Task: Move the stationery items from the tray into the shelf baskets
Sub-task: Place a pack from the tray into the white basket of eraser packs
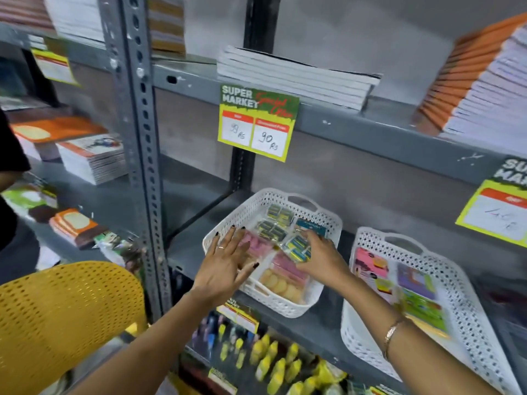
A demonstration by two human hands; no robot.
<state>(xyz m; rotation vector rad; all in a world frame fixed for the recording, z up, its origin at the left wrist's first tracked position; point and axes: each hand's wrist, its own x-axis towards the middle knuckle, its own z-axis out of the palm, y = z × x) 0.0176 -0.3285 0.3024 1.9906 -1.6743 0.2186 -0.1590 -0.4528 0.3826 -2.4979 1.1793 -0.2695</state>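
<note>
2 baskets: left basket (pixel 228 220), right basket (pixel 368 240). Left hand (pixel 222 269) fingers apart over left basket; right hand (pixel 319 259) fingers clamped on 1 packet (pixel 296 245).

The scene is seen through a single wide-angle view, worn at head height and turned forward and down onto a grey metal shelf (pixel 370 129). The shelving is faced almost square on, but the frame is tilted, so the shelf edges run downward to the right. The view is held close. Both forearms are taken in from the bottom edge, and the left hand (pixel 222 266) and right hand (pixel 319 260), with the packet (pixel 298 246) it grips, are met at the white basket (pixel 285 309) near the centre. A second basket (pixel 368 346) is cut off at the right, and a yellow tray (pixel 57 323) at the lower left.
</note>
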